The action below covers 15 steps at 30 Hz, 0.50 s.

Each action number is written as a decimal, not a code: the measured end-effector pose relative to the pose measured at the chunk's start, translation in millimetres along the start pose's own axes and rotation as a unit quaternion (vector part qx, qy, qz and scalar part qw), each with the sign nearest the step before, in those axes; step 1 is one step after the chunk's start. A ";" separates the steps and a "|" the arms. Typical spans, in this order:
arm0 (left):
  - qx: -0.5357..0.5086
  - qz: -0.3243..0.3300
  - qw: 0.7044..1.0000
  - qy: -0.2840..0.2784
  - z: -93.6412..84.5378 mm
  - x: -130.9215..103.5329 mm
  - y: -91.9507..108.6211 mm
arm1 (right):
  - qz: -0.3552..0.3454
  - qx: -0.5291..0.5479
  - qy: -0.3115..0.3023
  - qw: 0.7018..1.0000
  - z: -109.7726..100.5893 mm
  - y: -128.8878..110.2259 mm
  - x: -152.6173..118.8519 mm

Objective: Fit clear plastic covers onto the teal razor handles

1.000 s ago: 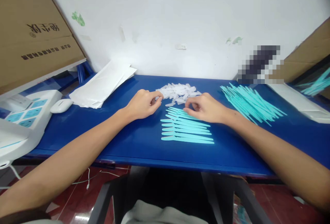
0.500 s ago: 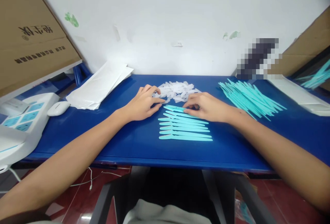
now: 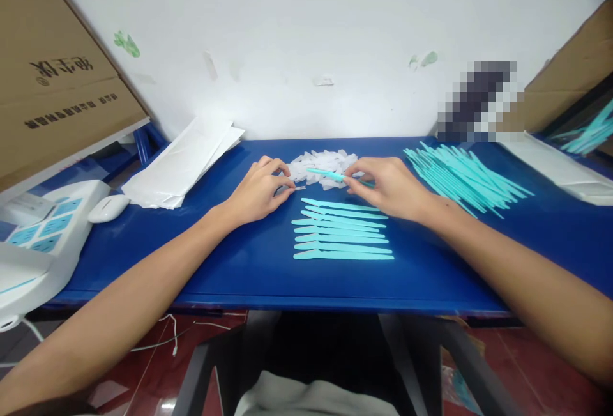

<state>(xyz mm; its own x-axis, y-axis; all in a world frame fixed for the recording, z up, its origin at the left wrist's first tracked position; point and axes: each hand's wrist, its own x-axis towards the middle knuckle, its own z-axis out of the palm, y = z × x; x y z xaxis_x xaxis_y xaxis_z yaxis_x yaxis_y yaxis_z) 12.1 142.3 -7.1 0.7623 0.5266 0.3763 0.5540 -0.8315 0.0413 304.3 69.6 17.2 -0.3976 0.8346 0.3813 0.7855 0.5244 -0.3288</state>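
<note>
My right hand [image 3: 383, 187] pinches a turquoise eyebrow razor [image 3: 330, 175], its broad end pointing left over a pile of translucent plastic caps [image 3: 318, 163]. At the pile's left edge, my left hand [image 3: 264, 189] has thumb and forefinger closed on a small translucent cap [image 3: 299, 188]. Below both hands lies a row of several turquoise razors [image 3: 342, 231], side by side with broad ends to the left. A loose heap of the same turquoise razors [image 3: 464, 176] sits right of my right hand.
White paper-like sheets [image 3: 179, 163] lie at the table's back left. A power strip [image 3: 52, 224] and a white oval case [image 3: 108, 209] are at the far left, under a cardboard box [image 3: 62, 77]. A white sheet [image 3: 550, 163] lies right of the razor heap. The blue table [image 3: 230, 269] meets the wall.
My right hand has lifted from the top of the row to the cap pile with a razor in it. My left fingers have closed on a cap.
</note>
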 end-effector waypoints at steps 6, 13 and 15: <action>-0.008 -0.009 1.000 0.003 -0.4 0.1 2.3 | 0.013 -0.055 -0.037 0.998 1.0 2.7 -1.2; -0.026 -0.059 0.997 0.048 -5.6 2.9 8.0 | 0.019 -0.082 -0.046 0.995 5.5 2.3 -1.8; -0.033 -0.067 0.996 0.057 -6.3 3.2 9.9 | 0.022 -0.078 -0.040 0.996 6.2 1.6 -2.0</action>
<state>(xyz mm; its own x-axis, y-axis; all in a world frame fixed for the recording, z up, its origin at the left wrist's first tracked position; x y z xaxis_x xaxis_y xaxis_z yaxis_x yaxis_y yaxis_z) 17.9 134.6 0.4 0.6372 0.6135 0.4665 0.6227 -0.7664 0.1575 303.4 69.8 10.5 -0.3921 0.8707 0.2970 0.8647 0.4590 -0.2041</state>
